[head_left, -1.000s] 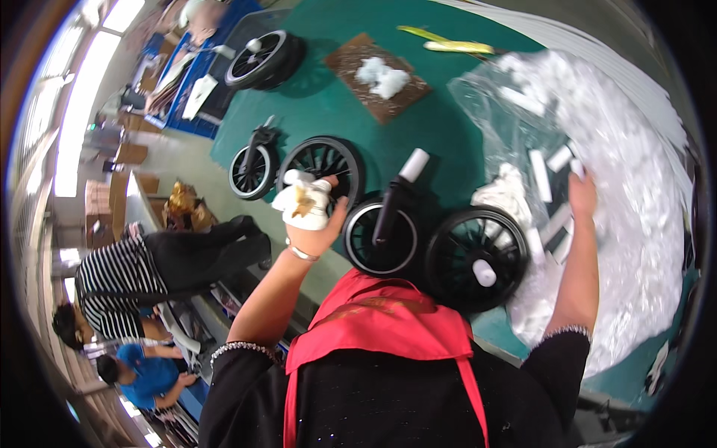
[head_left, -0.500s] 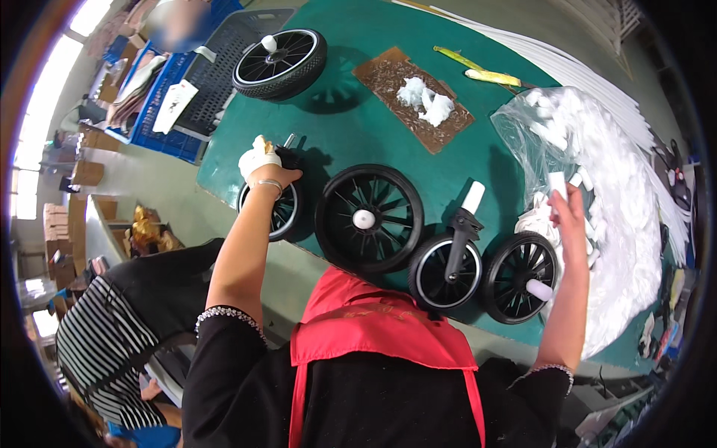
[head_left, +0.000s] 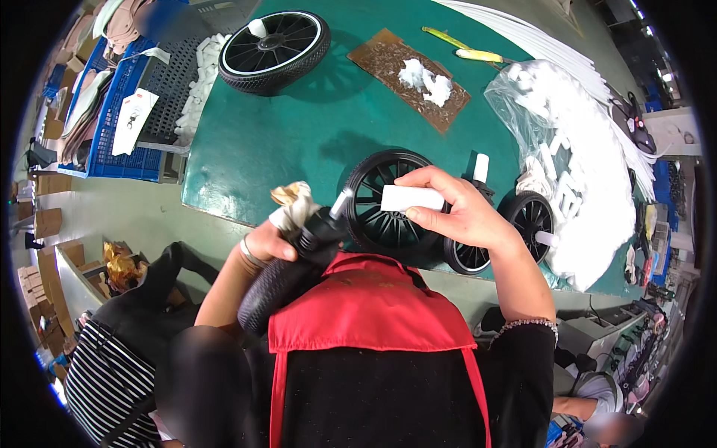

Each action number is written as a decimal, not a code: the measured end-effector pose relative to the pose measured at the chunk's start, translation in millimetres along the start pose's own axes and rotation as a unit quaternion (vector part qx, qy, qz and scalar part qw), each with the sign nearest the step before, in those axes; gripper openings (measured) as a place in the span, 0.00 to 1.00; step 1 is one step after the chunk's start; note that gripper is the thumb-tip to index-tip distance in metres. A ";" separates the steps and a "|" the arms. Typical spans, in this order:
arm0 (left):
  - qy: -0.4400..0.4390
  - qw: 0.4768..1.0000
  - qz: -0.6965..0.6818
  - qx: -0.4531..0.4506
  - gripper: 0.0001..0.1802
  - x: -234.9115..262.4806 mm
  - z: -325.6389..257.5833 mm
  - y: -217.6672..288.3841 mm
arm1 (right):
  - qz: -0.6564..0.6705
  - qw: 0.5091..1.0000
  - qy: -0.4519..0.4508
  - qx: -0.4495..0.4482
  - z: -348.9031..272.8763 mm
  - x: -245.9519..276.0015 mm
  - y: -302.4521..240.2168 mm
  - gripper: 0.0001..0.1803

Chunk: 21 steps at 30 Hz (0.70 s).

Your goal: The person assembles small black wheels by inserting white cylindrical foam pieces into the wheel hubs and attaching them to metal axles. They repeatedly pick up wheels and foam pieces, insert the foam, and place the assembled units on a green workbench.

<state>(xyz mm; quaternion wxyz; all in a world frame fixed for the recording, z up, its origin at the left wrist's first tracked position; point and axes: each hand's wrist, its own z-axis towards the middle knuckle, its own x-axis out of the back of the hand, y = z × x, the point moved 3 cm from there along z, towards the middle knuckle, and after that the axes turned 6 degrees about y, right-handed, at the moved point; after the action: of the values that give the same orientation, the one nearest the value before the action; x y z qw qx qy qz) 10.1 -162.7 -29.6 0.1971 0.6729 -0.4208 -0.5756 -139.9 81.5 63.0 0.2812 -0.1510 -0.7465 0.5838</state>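
My left hand (head_left: 270, 240) grips a small black wheel (head_left: 285, 278) with a rag bunched against it, holding it up against my red apron; the wheel's white axle tip points up and right. My right hand (head_left: 457, 209) pinches a white plastic sleeve (head_left: 411, 198) just to the right of that axle tip. Behind my hands a large black spoked wheel (head_left: 379, 203) lies flat on the green table (head_left: 299, 134). Two smaller wheels (head_left: 534, 216) on a fork lie to its right.
Another large wheel (head_left: 274, 40) lies at the table's far left. A brown board with white grease (head_left: 420, 78) and yellow-handled tools (head_left: 467, 49) sit at the back. A clear bag of white sleeves (head_left: 582, 149) fills the right side. Blue crates (head_left: 119, 104) stand left; a person in stripes (head_left: 104, 373) crouches below.
My left hand lifted the small wheel off the table toward my chest. My right hand left the bag at the right and came to the middle holding a white sleeve.
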 end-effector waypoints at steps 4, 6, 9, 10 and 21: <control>-0.070 0.996 -0.009 0.061 0.49 -25.6 2.2 -2.5 | -0.018 0.999 -0.032 0.010 3.6 -10.3 -3.3 0.18; -0.088 0.994 0.011 0.068 0.48 -26.8 0.8 3.9 | -0.029 0.998 -0.050 0.001 4.1 -13.0 -9.8 0.18; -0.102 0.992 0.041 0.055 0.48 -25.5 0.8 4.0 | -0.078 0.992 -0.067 0.068 5.5 -15.2 -17.5 0.17; -0.116 0.991 0.040 0.048 0.47 -23.3 0.1 2.7 | -0.078 0.992 -0.078 0.058 5.8 -16.5 -18.0 0.17; -0.168 0.978 0.036 0.115 0.50 -31.6 4.5 -4.4 | -0.185 0.967 -0.140 0.105 8.6 -38.9 -29.5 0.15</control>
<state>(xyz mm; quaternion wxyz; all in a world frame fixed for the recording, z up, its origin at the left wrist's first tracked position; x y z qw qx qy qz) 7.9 -134.2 -14.8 0.0650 0.5691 -0.5354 -0.6206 -111.1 45.1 80.3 0.2909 0.1031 -0.7281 0.6120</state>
